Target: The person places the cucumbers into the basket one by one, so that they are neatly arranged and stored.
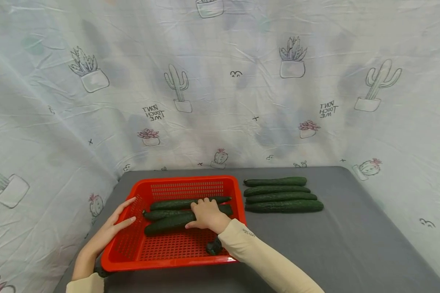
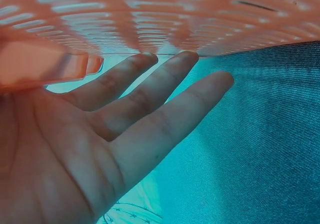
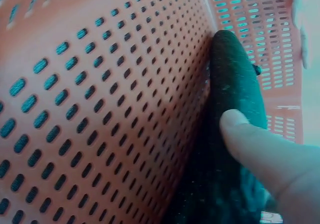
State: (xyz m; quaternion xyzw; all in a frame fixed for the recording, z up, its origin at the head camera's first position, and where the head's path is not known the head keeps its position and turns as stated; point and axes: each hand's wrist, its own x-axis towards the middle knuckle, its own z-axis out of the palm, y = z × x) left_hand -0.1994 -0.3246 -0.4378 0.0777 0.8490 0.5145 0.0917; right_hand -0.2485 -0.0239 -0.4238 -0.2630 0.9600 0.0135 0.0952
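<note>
A red perforated basket (image 1: 172, 263) holds several dark green cucumbers lying side by side. My right hand (image 1: 207, 215) is inside it, gripping the nearest cucumber (image 1: 165, 226) near its right part; in the right wrist view the thumb (image 3: 260, 154) presses along that cucumber (image 3: 235, 79), the other fingers being hidden. At the basket's left side is my left hand (image 1: 108, 234), thumb and a finger over the rim. The left wrist view shows three straight fingers of this hand (image 2: 115, 119) spread beneath the rim, beside the basket's slotted wall (image 2: 165, 27).
Several cucumbers (image 1: 284, 206) lie in a stack of rows on the grey table (image 1: 315, 252), right of the basket. A small black object (image 1: 214, 247) is at the basket's lower right, by the right sleeve. Patterned cloth (image 1: 242, 89) hangs behind and on both sides.
</note>
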